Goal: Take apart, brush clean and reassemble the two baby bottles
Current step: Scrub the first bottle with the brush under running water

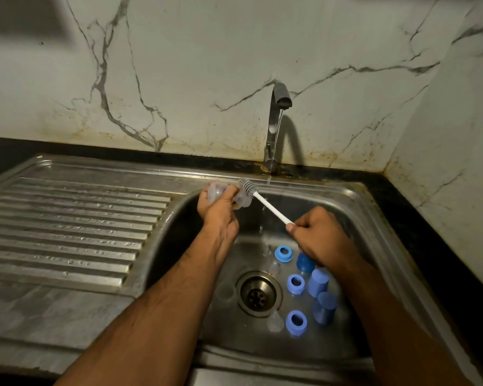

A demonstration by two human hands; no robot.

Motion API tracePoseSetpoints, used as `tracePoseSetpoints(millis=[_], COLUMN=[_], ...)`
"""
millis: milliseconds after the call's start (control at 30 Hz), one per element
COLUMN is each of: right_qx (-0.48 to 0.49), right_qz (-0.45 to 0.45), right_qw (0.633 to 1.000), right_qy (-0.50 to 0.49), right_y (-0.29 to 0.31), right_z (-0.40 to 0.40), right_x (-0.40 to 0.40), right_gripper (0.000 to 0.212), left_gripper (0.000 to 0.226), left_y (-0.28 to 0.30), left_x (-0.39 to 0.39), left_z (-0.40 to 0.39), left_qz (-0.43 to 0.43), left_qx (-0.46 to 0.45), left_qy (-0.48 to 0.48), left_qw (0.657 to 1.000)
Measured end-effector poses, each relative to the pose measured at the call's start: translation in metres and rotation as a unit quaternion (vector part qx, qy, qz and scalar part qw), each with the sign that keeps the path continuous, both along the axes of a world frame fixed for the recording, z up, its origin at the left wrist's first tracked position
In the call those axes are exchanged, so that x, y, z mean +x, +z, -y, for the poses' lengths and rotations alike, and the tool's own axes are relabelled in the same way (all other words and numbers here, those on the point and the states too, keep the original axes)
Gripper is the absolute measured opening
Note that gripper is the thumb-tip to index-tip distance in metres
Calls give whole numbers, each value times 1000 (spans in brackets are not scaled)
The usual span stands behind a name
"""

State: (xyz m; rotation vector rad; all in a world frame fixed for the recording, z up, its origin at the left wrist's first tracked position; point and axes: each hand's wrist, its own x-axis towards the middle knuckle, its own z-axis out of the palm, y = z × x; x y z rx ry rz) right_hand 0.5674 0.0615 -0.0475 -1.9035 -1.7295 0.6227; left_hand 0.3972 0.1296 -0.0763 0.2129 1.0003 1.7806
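Observation:
My left hand grips a clear baby bottle on its side over the sink's back-left corner, mouth pointing right. My right hand holds the white handle of a bottle brush. Its grey bristle head sits at the bottle's mouth. On the basin floor lie three blue screw rings, blue caps and a clear teat.
A thin stream of water runs from the tap into the steel sink. The drain is in the basin's middle. A ribbed draining board lies to the left. Marble wall stands behind and to the right.

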Motion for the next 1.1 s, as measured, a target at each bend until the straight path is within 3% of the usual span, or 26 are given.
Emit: tracePoseSetpoints(millis=[300, 600, 900, 1033, 1100], right_qx=[34, -12, 49, 61, 53], right_qz=[29, -15, 37, 38, 30], right_qw=[999, 1000, 998, 997, 998], right_qy=[-15, 4, -12, -14, -4], right_y=[-5, -3, -9, -8, -5], right_z=[0, -1, 0, 1, 2], right_x=[-6, 2, -9, -10, -8], right_gripper=[35, 33, 27, 27, 31], left_gripper=[55, 66, 49, 57, 63], left_y=[-2, 4, 3, 3, 3], left_x=[-2, -9, -4, 3, 0], left_z=[-1, 6, 6, 6, 5], left_qz=[-65, 80, 2, -38, -18], left_qx=[36, -6, 9, 22, 23], left_qy=[-55, -2, -65, -62, -42], left_qw=[996, 997, 998, 997, 999])
